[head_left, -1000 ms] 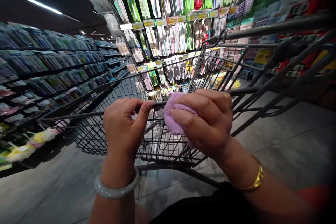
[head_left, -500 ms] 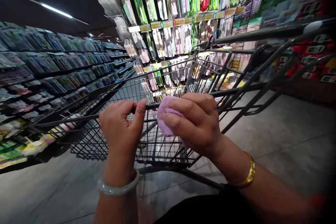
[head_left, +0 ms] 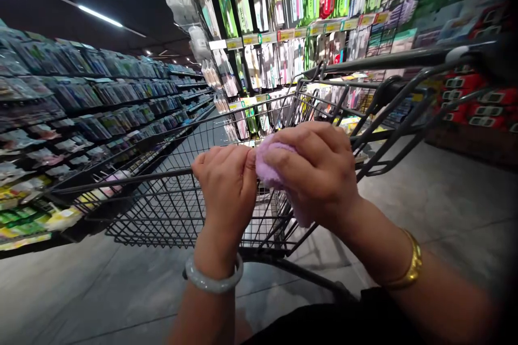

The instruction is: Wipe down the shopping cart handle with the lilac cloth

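Note:
A dark wire shopping cart (head_left: 170,215) stands sideways in front of me. My left hand (head_left: 226,178) is wrapped round its near top rail, thumb close to the cloth. Bunched in my right hand (head_left: 319,172) is a purple fluffy cloth (head_left: 269,167), pressed at the same rail just right of the left hand. A loose end of the cloth hangs below the right fingers. The rail under the cloth is hidden. I wear a pale bangle (head_left: 212,280) on the left wrist and a gold one (head_left: 410,264) on the right.
Beyond the cart a lit rack (head_left: 291,38) carries hanging packs that look like toothbrushes. Long shelves (head_left: 101,91) of packaged goods line the aisle at left. The cart's handle bar (head_left: 388,59) rises at right. Grey tiled floor (head_left: 437,199) shows around the cart.
My left hand has slid right along the rail, close up to the cloth. The right hand with the cloth has moved slightly right and up. The view has shifted a little.

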### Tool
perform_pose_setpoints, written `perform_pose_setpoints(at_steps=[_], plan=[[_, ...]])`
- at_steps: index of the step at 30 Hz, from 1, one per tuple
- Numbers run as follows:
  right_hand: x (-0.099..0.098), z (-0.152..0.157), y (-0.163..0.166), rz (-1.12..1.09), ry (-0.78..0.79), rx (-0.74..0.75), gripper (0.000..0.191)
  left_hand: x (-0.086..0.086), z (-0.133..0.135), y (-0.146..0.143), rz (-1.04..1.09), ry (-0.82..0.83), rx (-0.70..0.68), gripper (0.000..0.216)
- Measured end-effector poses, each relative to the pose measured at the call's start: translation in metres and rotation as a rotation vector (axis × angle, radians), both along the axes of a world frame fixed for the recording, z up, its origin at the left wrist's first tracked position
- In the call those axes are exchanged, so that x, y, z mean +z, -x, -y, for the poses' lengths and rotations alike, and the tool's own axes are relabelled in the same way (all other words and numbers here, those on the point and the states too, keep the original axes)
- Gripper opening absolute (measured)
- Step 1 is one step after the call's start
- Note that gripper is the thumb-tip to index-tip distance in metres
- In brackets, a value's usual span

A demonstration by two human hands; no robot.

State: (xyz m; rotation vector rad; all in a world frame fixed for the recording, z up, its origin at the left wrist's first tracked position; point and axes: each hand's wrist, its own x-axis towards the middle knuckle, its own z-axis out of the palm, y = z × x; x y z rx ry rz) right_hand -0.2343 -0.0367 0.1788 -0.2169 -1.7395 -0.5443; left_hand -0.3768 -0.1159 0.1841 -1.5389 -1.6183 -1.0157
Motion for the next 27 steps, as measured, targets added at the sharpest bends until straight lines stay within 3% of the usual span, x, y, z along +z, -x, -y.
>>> perform_pose_setpoints(at_steps=[7, 14, 18, 21, 27], plan=[[0.025, -0.002, -0.023, -0.169, 0.161, -0.081, 0.011, -0.001, -0.007, 0.006, -0.039, -0.004, 0.058, 0.036], [0.003, -0.004, 0.000, -0.070, 0.090, -0.051, 0.015, -0.002, -0.010, 0.014, -0.033, -0.009, 0.053, 0.035], [0.017, -0.013, -0.009, -0.127, 0.096, 0.054, 0.014, -0.002, -0.012, 0.021, -0.022, -0.010, 0.046, 0.034], [0.031, -0.016, -0.016, -0.187, 0.102, 0.032, 0.010, -0.003, -0.015, 0.025, -0.024, -0.032, 0.053, 0.034], [0.024, -0.026, -0.016, 0.007, 0.140, -0.037, 0.012, -0.003, -0.021, 0.033, -0.031, -0.047, 0.077, 0.036]])
